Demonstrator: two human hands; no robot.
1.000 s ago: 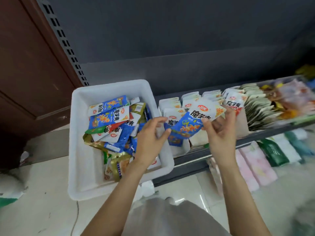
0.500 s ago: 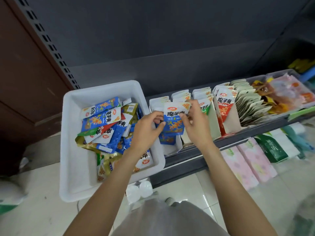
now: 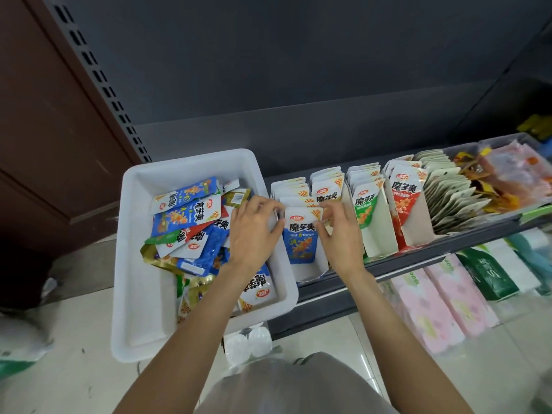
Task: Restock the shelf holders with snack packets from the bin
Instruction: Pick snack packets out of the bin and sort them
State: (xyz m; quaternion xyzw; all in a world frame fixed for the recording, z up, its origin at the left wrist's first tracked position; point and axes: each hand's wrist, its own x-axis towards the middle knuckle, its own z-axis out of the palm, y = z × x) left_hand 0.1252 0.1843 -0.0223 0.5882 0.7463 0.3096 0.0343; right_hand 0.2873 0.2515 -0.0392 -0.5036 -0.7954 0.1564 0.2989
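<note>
Where both hands [image 3: 298, 231] pinch, glossy blue packet [image 3: 301, 237], white cardboard holder [image 3: 313, 268]

A blue-and-white snack packet [image 3: 301, 234], standing in the leftmost shelf holder, reads "魔芋爽" in black under a small red oval logo too small to read. At its three o'clock, a green packet [image 3: 366, 209] and a red packet [image 3: 404, 194] carry the same "魔芋爽". Blue packets in the white bin [image 3: 191, 216], at nine o'clock, repeat it, with "20%" on yellow corners.
</note>
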